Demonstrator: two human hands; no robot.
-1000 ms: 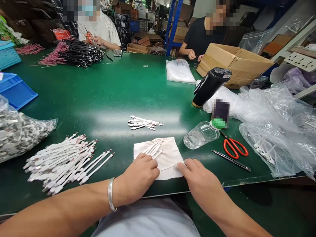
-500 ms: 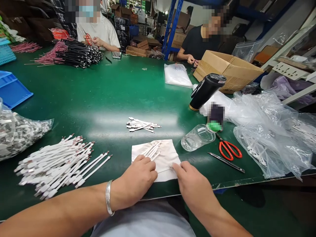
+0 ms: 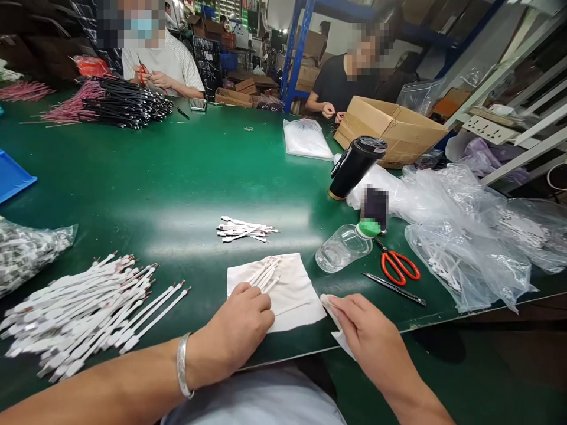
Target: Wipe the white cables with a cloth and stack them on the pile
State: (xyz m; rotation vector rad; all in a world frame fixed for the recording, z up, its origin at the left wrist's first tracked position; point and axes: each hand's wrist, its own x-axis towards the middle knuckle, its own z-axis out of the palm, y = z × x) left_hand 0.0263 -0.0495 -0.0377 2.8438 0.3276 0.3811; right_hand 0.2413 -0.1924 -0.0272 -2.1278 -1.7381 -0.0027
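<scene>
My left hand (image 3: 244, 319) is curled over the lower ends of several white cable strips (image 3: 267, 273), which fan out beyond its fingers. They rest on a white cloth (image 3: 295, 273) at the table's front edge. One thin strip lies apart on the cloth, to the right of my fingers. In my closed right hand (image 3: 370, 330) is a folded white wipe (image 3: 339, 333), pinched between thumb and fingers just right of the cloth; its lower end hangs by the table edge. A small pile of white cable strips (image 3: 245, 229) lies beyond the cloth.
To the left are a large heap of white strips (image 3: 88, 313) and a bag of small parts (image 3: 31, 251). A clear bottle (image 3: 341, 248), red-handled scissors (image 3: 401, 265), a craft knife (image 3: 394, 288) and plastic bags (image 3: 460, 260) lie right. Two people sit across the green table.
My right hand has moved right, off the cloth's edge, and the folded wipe now shows in its fingers. My left hand stays on the strips. The whole view has shifted slightly.
</scene>
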